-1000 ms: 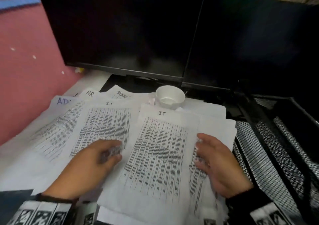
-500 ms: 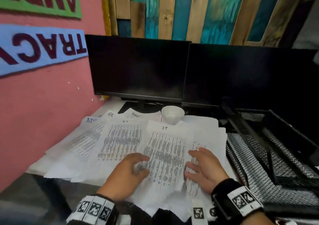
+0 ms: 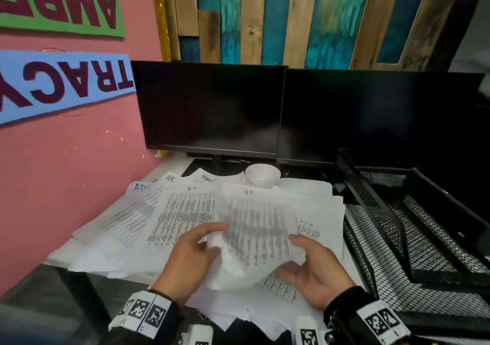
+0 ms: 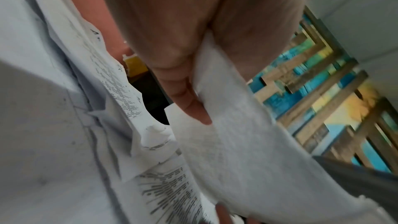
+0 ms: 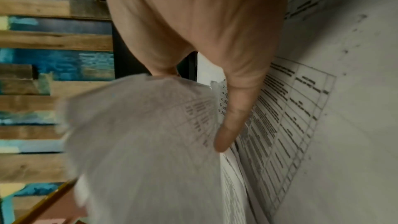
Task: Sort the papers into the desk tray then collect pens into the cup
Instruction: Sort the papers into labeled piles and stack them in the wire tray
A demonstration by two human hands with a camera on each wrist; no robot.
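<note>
A: While the left hand (image 3: 189, 258) pinches a white printed sheet (image 3: 254, 236) off the bench pile, the right hand's fingers (image 3: 297, 270) lie loosely spread beneath its edge.

B: And the black mesh desk tray (image 3: 413, 238) at three o'clock?

A: No papers visible in it. White paper cup (image 3: 262, 175) at twelve o'clock, no pens in sight. Barely started, I'd say.

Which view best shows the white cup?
The head view: the white cup stands whole and upright behind the papers, before the monitors. Neither wrist view shows it clearly; hands and paper fill both.
</note>
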